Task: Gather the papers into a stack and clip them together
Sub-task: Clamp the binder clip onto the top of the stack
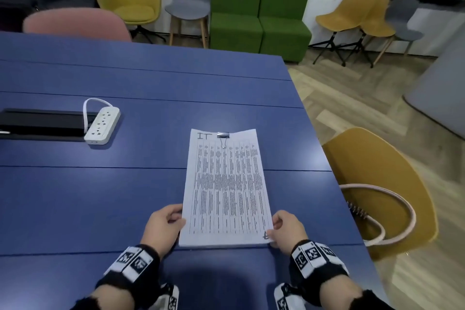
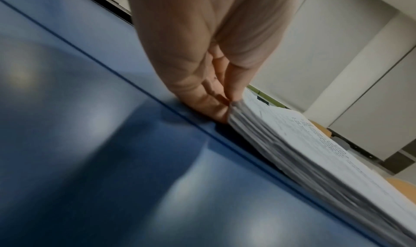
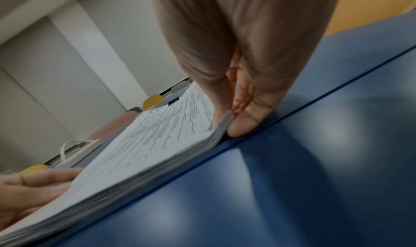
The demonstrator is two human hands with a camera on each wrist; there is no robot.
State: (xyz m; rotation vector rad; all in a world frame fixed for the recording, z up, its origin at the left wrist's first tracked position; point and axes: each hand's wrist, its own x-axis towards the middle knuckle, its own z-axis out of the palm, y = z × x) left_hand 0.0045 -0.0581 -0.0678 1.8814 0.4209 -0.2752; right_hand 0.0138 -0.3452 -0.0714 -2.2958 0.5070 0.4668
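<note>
A person's left hand point(image 1: 164, 228) and right hand point(image 1: 286, 230) grip the two near corners of a stack of papers point(image 1: 226, 191) on a blue counter point(image 1: 100, 196). The stack lies lengthwise between the hands and stretches away from them, its top sheet covered in printed columns. A silver binder clip point(image 1: 223, 135) bites the edge farthest from the hands, its wire handle folded flat on the top sheet.

The left wrist view shows the left hand's thumb point(image 2: 234, 83) on top of the corner and its fingers point(image 2: 209, 106) beneath, pinching the full thickness of the sheets, with that corner raised slightly off the counter. The right wrist view shows the same hold mirrored: the right hand's thumb point(image 3: 219, 97) presses the top sheet while its fingers point(image 3: 249, 115) curl under the edge and touch the counter.

Beyond the left hand and well apart from the papers, a white power strip point(image 1: 102, 122) lies beside a black cable tray point(image 1: 42, 123) set into the counter. Outside the right hand, past the counter's edge, stands a yellow chair point(image 1: 377, 171) with a pale looped strap point(image 1: 392, 209) on its seat.
</note>
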